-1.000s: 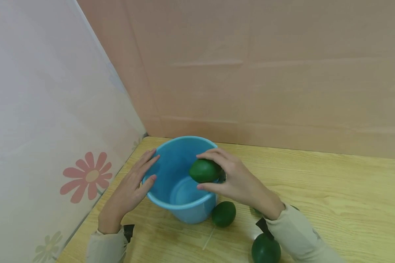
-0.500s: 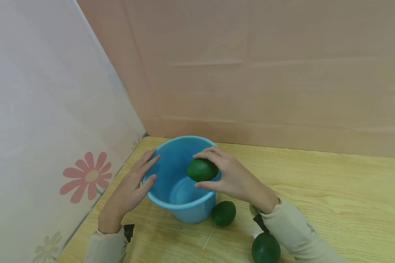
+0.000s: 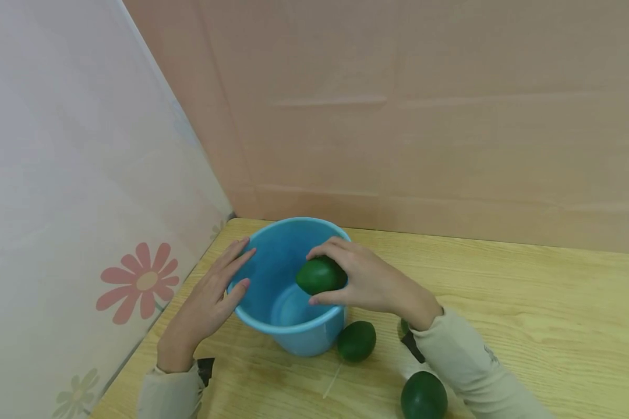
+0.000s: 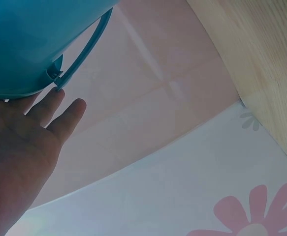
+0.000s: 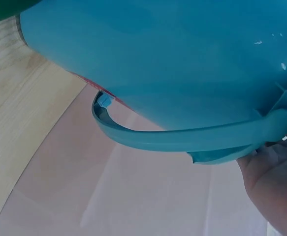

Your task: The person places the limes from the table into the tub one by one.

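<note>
Wood-grained table (image 3: 529, 302) under a blue bucket (image 3: 306, 342); at its mouth, a green fruit (image 3: 321, 276) gripped by right hand (image 3: 369, 279). Left hand (image 3: 207, 302) spread against the bucket, fingers uncurled. Probably the placing step; next, likely lower and release gently.

Clock centred on the blue bucket (image 3: 305, 343), head view: your left hand (image 3: 211, 297) blocked 9 o'clock, your right hand (image 3: 368, 278) gripping a green fruit (image 3: 320, 276) blocked 3. You had room to reach in at 12 and 6. Near fruit (image 3: 356, 341) and far fruit (image 3: 424, 397) obstructed 4; pink backdrop (image 3: 424, 128) cut you off past 12, patterned panel (image 3: 84, 174) past 10. Bare table (image 3: 555, 308) let you pass at 2 and 6.
</note>
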Tool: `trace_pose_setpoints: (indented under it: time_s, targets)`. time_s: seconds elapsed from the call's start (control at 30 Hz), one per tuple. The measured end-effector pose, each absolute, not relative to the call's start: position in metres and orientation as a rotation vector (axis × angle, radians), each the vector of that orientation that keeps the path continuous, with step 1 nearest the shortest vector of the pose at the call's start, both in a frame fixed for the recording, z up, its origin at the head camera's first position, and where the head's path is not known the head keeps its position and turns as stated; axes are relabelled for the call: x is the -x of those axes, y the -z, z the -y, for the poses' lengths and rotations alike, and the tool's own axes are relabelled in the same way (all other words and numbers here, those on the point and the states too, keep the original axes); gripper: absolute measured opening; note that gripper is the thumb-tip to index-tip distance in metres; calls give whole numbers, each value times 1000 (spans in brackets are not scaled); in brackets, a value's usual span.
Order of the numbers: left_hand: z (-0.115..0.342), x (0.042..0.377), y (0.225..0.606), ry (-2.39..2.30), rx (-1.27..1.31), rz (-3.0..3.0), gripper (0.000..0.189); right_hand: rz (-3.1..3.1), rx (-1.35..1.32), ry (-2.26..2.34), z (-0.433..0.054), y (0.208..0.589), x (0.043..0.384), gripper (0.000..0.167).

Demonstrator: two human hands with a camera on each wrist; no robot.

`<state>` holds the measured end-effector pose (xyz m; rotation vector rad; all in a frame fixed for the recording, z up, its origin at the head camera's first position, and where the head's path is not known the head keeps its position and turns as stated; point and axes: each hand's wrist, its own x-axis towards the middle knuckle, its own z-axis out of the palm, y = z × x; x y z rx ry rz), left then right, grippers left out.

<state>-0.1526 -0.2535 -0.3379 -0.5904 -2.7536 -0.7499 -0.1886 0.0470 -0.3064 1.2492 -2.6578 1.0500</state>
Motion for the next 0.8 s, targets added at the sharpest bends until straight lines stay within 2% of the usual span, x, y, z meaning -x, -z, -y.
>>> trace_pose_setpoints:
  time_s: [0.8]
  targets:
    - [255,153,339,753,605,2740,56,2912,-1155,-970,-34,302,190,55]
